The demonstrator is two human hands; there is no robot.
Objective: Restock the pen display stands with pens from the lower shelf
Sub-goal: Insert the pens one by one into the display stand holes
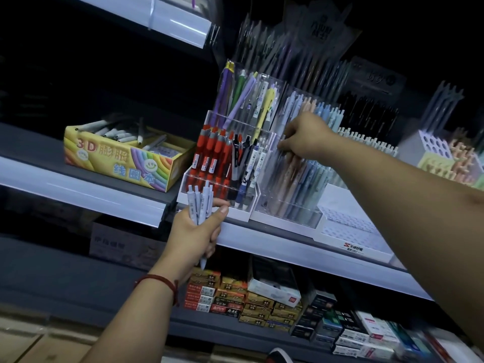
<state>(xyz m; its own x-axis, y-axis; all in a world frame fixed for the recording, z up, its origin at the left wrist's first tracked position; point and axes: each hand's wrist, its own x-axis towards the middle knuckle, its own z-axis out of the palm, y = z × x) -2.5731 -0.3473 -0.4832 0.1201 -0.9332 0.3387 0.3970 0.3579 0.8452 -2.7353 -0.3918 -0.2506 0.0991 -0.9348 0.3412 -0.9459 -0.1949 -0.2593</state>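
Low and left, the left hand (195, 231) grips about four pale blue pens (200, 203) — the right hand (305, 138), further right, pinches pens in the clear stand (290, 179).

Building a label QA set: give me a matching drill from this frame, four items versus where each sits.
Column 1:
1. bundle of pale blue pens
2. red pens
3. yellow 3D box
4. red string bracelet

Column 2:
A. far left on the display shelf
B. on the left wrist
C. clasped in the left hand
D. in the clear stand's left compartments

Pairs: 1-C, 2-D, 3-A, 4-B
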